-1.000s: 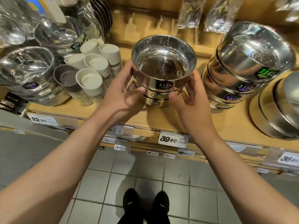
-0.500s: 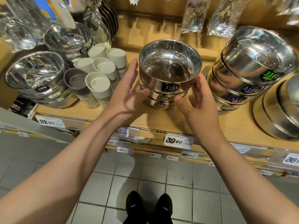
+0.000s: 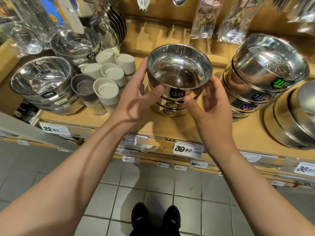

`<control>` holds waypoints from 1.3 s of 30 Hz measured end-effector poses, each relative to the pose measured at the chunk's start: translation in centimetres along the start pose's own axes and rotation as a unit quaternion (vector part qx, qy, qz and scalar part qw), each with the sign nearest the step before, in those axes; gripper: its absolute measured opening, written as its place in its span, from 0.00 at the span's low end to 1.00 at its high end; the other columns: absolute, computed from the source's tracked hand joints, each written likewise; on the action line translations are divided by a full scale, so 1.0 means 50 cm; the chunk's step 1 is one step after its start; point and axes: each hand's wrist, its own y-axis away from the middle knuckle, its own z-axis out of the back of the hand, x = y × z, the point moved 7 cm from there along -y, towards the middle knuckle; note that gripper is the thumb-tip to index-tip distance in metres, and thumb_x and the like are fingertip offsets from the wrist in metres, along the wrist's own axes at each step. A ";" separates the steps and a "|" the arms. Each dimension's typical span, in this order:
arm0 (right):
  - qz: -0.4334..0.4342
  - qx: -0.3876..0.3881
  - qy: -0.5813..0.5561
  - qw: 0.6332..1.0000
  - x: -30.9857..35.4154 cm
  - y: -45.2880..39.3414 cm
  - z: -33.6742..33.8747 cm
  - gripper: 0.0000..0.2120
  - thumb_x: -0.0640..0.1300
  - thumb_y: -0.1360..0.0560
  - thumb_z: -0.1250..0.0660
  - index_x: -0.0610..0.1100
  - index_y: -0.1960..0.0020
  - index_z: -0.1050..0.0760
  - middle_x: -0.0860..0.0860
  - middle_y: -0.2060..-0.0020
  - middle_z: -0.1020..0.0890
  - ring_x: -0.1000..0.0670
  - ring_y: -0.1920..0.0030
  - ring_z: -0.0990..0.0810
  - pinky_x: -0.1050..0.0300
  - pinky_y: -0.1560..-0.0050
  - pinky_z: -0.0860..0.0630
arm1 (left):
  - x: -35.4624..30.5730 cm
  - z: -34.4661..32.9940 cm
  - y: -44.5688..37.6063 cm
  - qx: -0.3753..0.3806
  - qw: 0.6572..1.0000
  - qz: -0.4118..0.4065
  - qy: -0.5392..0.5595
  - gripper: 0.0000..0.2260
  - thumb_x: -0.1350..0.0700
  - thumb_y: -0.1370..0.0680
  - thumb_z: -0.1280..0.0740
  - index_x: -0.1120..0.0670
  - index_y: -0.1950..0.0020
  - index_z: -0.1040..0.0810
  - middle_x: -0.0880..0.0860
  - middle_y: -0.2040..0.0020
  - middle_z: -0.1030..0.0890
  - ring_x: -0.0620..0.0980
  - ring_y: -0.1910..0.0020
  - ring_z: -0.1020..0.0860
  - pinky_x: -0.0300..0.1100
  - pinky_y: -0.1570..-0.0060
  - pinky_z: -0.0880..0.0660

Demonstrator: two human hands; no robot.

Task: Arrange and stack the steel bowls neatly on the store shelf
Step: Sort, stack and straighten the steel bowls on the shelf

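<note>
Both hands cup the top bowl [image 3: 179, 72] of the middle stack on the shelf [image 3: 247, 133]: left hand [image 3: 138, 96] and right hand [image 3: 204, 101] grip curled round it. I'd twist gently so the labels line up.

The stacked bowls [image 3: 179, 77] are showing polished steel, glossy like a mirror, with dark glossy stickers. The shelf [image 3: 247, 132] is looking like light wood, smooth and matt. The shaker lids [image 3: 109, 77] are appearing as matt pale plastic. The price tags [image 3: 188, 149] are looking like white paper. The floor tiles [image 3: 158, 200] are showing grey, smooth, slightly shiny surface.
</note>
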 end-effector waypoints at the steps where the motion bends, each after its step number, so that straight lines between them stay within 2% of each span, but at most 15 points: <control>1: -0.004 -0.007 -0.002 1.000 -0.001 0.001 -0.001 0.31 0.35 0.24 0.27 0.40 0.24 0.34 0.50 0.32 0.22 0.55 0.30 0.25 0.49 0.24 0.32 | -0.001 -0.003 -0.004 0.008 1.000 0.000 0.016 0.31 0.67 0.24 0.36 0.64 0.21 0.40 0.64 0.26 0.28 0.53 0.28 0.27 0.43 0.31 0.29; 4: -0.001 -0.024 0.001 1.000 -0.002 0.004 -0.003 0.31 0.35 0.24 0.26 0.40 0.25 0.34 0.50 0.33 0.21 0.56 0.31 0.24 0.52 0.26 0.31 | 0.000 -0.011 -0.010 0.021 0.998 0.011 0.066 0.32 0.70 0.25 0.38 0.67 0.21 0.43 0.67 0.27 0.30 0.52 0.32 0.25 0.40 0.35 0.28; 7: 0.009 -0.041 0.024 0.999 -0.003 0.005 -0.002 0.31 0.39 0.25 0.25 0.41 0.25 0.33 0.51 0.33 0.22 0.57 0.31 0.25 0.58 0.28 0.30 | 0.008 -0.012 -0.014 0.027 0.996 0.024 0.086 0.32 0.70 0.26 0.40 0.69 0.22 0.44 0.63 0.30 0.29 0.49 0.34 0.24 0.39 0.36 0.28; 9: 0.004 -0.049 0.032 0.998 -0.005 0.006 -0.002 0.32 0.42 0.25 0.24 0.43 0.25 0.33 0.52 0.32 0.23 0.58 0.30 0.26 0.62 0.30 0.31 | 0.011 -0.008 -0.017 0.024 0.995 0.028 0.089 0.32 0.70 0.26 0.40 0.69 0.22 0.43 0.64 0.30 0.29 0.51 0.33 0.25 0.41 0.33 0.29; 12: -0.005 -0.054 0.039 0.998 -0.006 0.007 -0.003 0.33 0.43 0.26 0.24 0.43 0.25 0.33 0.53 0.32 0.23 0.58 0.30 0.27 0.64 0.31 0.31 | 0.011 -0.006 -0.020 0.025 0.996 0.027 0.085 0.33 0.69 0.27 0.39 0.68 0.22 0.43 0.70 0.27 0.32 0.56 0.30 0.29 0.46 0.27 0.32; 15: -0.021 -0.053 0.040 0.998 -0.010 0.010 -0.002 0.33 0.42 0.25 0.24 0.44 0.25 0.34 0.53 0.31 0.24 0.58 0.29 0.28 0.57 0.28 0.31 | 0.012 -0.004 -0.018 0.015 0.996 0.032 0.085 0.34 0.68 0.27 0.39 0.67 0.21 0.44 0.71 0.24 0.35 0.60 0.27 0.30 0.48 0.24 0.35; 18: -0.052 -0.041 0.030 0.997 -0.022 0.014 0.001 0.35 0.42 0.25 0.24 0.47 0.23 0.37 0.54 0.28 0.27 0.59 0.26 0.31 0.50 0.25 0.32 | 0.019 0.008 -0.015 -0.006 0.993 0.042 0.106 0.37 0.68 0.29 0.38 0.65 0.20 0.44 0.67 0.23 0.33 0.61 0.24 0.33 0.50 0.22 0.36; 19: -0.060 -0.033 0.025 0.997 -0.025 0.015 0.001 0.36 0.42 0.25 0.24 0.48 0.22 0.38 0.56 0.27 0.28 0.60 0.26 0.33 0.48 0.25 0.32 | 0.022 0.009 -0.013 -0.006 0.994 0.043 0.105 0.36 0.68 0.30 0.38 0.64 0.20 0.43 0.65 0.24 0.31 0.58 0.25 0.30 0.48 0.24 0.34; 21: -0.070 -0.008 0.014 0.997 -0.029 0.015 -0.001 0.37 0.40 0.24 0.25 0.48 0.21 0.39 0.60 0.29 0.28 0.62 0.26 0.33 0.47 0.26 0.31 | 0.031 0.006 -0.004 -0.002 0.995 0.048 0.089 0.34 0.69 0.29 0.39 0.66 0.22 0.41 0.62 0.31 0.27 0.48 0.33 0.24 0.41 0.33 0.27; 22: -0.071 0.008 0.014 0.997 -0.032 0.013 -0.004 0.35 0.38 0.24 0.26 0.47 0.22 0.38 0.60 0.30 0.26 0.62 0.27 0.31 0.48 0.27 0.30 | 0.037 0.001 0.001 0.004 0.996 0.051 0.080 0.33 0.71 0.28 0.39 0.68 0.23 0.41 0.60 0.34 0.25 0.44 0.37 0.22 0.37 0.39 0.25; 24: -0.065 0.041 0.024 0.997 -0.038 0.008 -0.010 0.25 0.34 0.23 0.28 0.42 0.29 0.31 0.54 0.34 0.22 0.60 0.32 0.25 0.48 0.28 0.27 | 0.051 -0.007 0.010 0.019 0.997 0.052 0.057 0.29 0.76 0.25 0.40 0.70 0.23 0.42 0.58 0.36 0.24 0.40 0.39 0.21 0.34 0.42 0.24; 26: -0.064 0.050 0.034 0.996 -0.042 0.003 -0.011 0.20 0.32 0.23 0.29 0.41 0.34 0.29 0.51 0.37 0.20 0.60 0.35 0.23 0.51 0.30 0.25 | 0.060 -0.002 0.012 0.015 0.998 0.050 0.025 0.27 0.78 0.23 0.40 0.69 0.24 0.40 0.57 0.34 0.24 0.40 0.35 0.23 0.35 0.39 0.26; 30: -0.053 0.054 0.040 0.996 -0.044 -0.003 -0.012 0.20 0.33 0.23 0.29 0.42 0.34 0.29 0.51 0.37 0.20 0.60 0.35 0.23 0.52 0.31 0.25 | 0.057 0.006 0.014 0.007 0.999 0.032 -0.017 0.26 0.72 0.22 0.38 0.64 0.24 0.36 0.58 0.28 0.25 0.49 0.26 0.28 0.41 0.30 0.31; 35: -0.056 0.052 0.045 0.996 -0.042 -0.008 -0.018 0.23 0.32 0.23 0.29 0.43 0.31 0.29 0.52 0.36 0.20 0.63 0.36 0.23 0.53 0.31 0.25 | 0.058 0.012 0.011 -0.001 0.998 0.034 -0.048 0.22 0.71 0.23 0.38 0.65 0.29 0.32 0.58 0.31 0.23 0.48 0.29 0.27 0.43 0.31 0.30; 39: -0.057 0.047 0.048 0.996 -0.047 -0.011 -0.020 0.23 0.32 0.24 0.28 0.44 0.32 0.29 0.52 0.35 0.21 0.61 0.35 0.24 0.51 0.31 0.25 | 0.054 0.014 0.013 -0.005 0.998 0.032 -0.054 0.23 0.73 0.20 0.38 0.64 0.25 0.35 0.56 0.30 0.25 0.46 0.28 0.27 0.44 0.28 0.31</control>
